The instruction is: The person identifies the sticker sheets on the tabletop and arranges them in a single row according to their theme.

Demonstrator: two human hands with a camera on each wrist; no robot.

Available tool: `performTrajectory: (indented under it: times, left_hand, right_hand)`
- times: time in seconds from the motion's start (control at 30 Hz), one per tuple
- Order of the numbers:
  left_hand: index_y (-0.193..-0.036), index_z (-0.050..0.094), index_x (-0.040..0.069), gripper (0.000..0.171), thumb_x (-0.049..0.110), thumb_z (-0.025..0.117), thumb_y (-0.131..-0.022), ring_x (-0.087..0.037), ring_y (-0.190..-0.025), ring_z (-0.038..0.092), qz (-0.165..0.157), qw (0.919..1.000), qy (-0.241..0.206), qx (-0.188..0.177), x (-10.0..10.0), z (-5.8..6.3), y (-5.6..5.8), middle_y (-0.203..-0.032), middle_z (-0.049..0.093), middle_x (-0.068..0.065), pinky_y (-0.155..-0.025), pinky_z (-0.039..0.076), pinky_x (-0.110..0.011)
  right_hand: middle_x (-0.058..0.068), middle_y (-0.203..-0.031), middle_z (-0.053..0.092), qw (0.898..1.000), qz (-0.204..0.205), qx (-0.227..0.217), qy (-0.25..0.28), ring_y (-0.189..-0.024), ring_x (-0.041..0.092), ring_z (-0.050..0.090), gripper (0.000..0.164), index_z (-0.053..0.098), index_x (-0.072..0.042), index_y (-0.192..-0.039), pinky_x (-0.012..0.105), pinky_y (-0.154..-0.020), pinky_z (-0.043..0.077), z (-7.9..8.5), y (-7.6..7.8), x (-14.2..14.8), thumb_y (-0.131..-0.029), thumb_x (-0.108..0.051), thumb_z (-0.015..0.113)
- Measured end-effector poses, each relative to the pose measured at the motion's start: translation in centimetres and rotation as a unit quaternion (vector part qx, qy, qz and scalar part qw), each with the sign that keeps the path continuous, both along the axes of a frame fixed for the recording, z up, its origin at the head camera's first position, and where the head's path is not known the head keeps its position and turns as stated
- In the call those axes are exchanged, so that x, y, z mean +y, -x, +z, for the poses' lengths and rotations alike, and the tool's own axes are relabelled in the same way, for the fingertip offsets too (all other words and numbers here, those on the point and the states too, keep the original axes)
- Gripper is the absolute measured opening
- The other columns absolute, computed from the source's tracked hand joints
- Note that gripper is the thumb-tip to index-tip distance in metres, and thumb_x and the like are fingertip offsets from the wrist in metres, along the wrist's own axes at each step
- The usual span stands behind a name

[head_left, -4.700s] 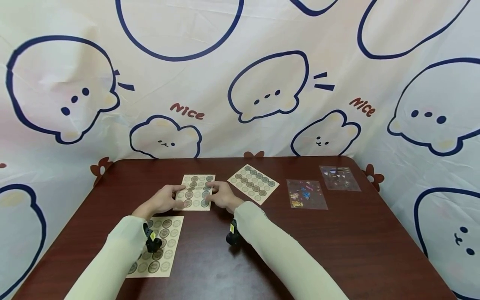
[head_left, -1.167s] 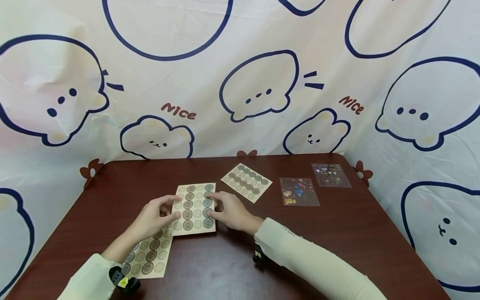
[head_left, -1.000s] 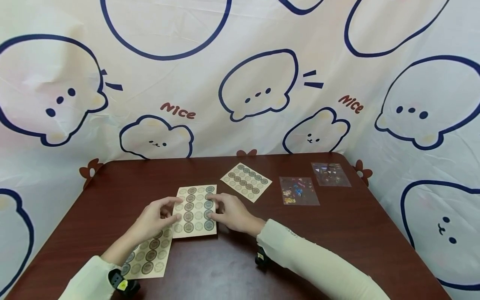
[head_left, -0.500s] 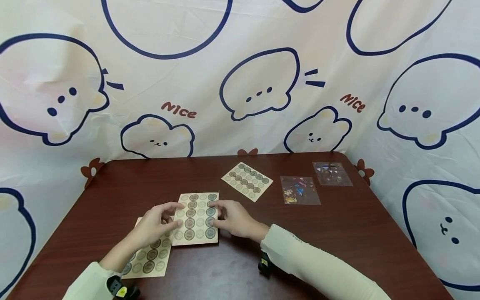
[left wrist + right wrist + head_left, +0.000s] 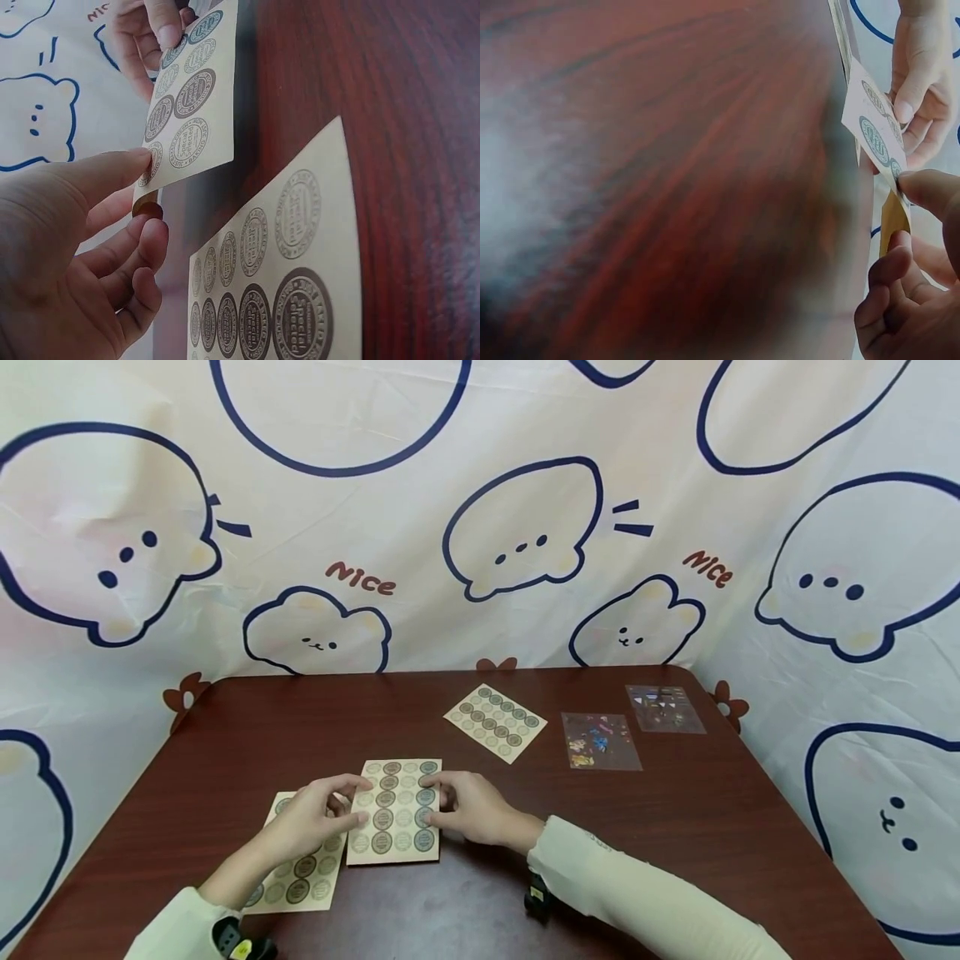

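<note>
A cream sticker sheet [image 5: 393, 814] with round printed labels is held between both hands, above the table. My left hand [image 5: 307, 818] pinches its left edge, thumb on the printed face and fingers behind. At the opposite edge my right hand [image 5: 480, 810] pinches it the same way. In the left wrist view, the held sheet [image 5: 187, 112] stands tilted and apart from a second sticker sheet [image 5: 300, 217], which lies flat on the table below. That second sheet is partly hidden by the left hand and forearm in the head view.
A third round-label sheet [image 5: 495, 724] lies askew toward the back of the brown table [image 5: 420, 910]. To its right are a clear sheet with small colourful pieces [image 5: 602, 742] and another clear sheet [image 5: 665, 708]. A printed cloth [image 5: 420, 527] hangs behind the table.
Both hands have brought the held sticker sheet from farther back on the table nearer to me, beside the left sheet. Over the last second it has come a little closer still.
</note>
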State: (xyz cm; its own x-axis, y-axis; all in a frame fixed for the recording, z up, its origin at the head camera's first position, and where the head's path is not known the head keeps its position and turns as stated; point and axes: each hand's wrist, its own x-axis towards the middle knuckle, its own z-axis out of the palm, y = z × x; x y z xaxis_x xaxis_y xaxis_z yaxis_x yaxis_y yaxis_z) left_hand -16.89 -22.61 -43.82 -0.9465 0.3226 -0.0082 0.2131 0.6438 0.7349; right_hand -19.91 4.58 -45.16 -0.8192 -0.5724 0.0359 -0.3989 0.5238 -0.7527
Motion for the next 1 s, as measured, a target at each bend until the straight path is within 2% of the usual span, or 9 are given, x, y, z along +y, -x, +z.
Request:
performTrajectory:
  times: [0.33,0.5,0.7,1.0]
  left_hand:
    - [-0.124,0.066,0.010,0.039,0.017,0.079,-0.087,-0.009,-0.076,0.059,-0.003,0.9997,0.013,-0.019,0.6,-0.1,-1.0,-0.103,0.063,-0.007,-0.060,0.048,-0.024]
    - [-0.122,0.067,0.009,0.039,0.017,0.080,-0.087,-0.006,-0.072,0.057,-0.024,0.9995,0.016,-0.012,0.5,-0.3,-1.5,-0.098,0.063,-0.005,-0.061,0.047,-0.023]
    - [-0.123,0.067,0.010,0.040,0.020,0.080,-0.086,-0.006,-0.073,0.056,-0.025,0.9989,0.034,-0.022,0.4,-0.4,-1.7,-0.100,0.064,-0.005,-0.060,0.046,-0.023]
    - [-0.122,0.067,0.006,0.040,0.019,0.080,-0.086,-0.004,-0.069,0.054,-0.045,0.9984,0.030,-0.017,0.3,-0.6,-1.7,-0.097,0.063,-0.005,-0.060,0.046,-0.023]
  right_hand:
    - [-0.006,-0.077,0.060,0.999,0.008,0.020,-0.033,-0.058,-0.003,0.043,0.044,0.066,-0.012,-0.128,0.014,-0.062,0.039,-0.6,-0.8,0.7,-0.086,-0.019,0.080]
    - [-0.009,-0.077,0.059,0.998,0.014,0.013,-0.054,-0.059,-0.004,0.045,0.046,0.066,-0.014,-0.130,0.014,-0.060,0.038,-0.8,-1.3,0.7,-0.086,-0.022,0.080]
    - [-0.011,-0.076,0.057,0.997,0.018,0.017,-0.066,-0.059,-0.003,0.045,0.047,0.066,-0.016,-0.130,0.015,-0.059,0.038,-1.0,-1.6,0.7,-0.086,-0.024,0.080]
    - [-0.007,-0.078,0.061,0.997,0.023,0.012,-0.071,-0.059,-0.003,0.045,0.047,0.066,-0.016,-0.130,0.015,-0.059,0.037,-1.0,-1.6,0.8,-0.086,-0.026,0.080]
